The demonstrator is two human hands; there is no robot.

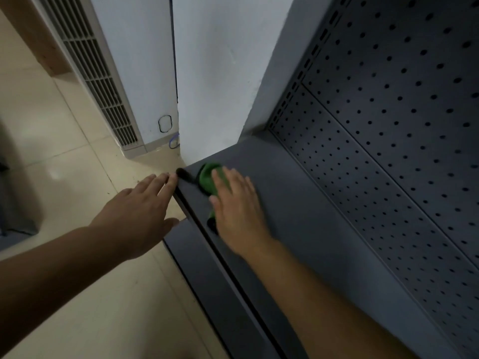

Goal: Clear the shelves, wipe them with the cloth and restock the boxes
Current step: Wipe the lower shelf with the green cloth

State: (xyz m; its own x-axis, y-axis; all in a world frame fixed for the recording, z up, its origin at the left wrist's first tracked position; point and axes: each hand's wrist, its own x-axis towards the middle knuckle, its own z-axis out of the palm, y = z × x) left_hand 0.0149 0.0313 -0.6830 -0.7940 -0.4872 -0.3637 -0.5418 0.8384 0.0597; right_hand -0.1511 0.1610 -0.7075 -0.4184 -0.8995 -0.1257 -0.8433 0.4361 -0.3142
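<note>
Green cloth (207,174): under my R hand (237,208), fingers flat on it, shelf (311,203) left-front corner.
L hand (137,211): fingers straight, empty, tips at shelf edge.
Next: prob. wipe rightward.

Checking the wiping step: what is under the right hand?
A crumpled green cloth lies under the right hand on the dark grey metal shelf. Its middle is covered by the palm.

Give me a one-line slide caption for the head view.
Right hand presses a green cloth on the grey shelf near its corner; left hand, fingers straight, at the front edge.
</note>
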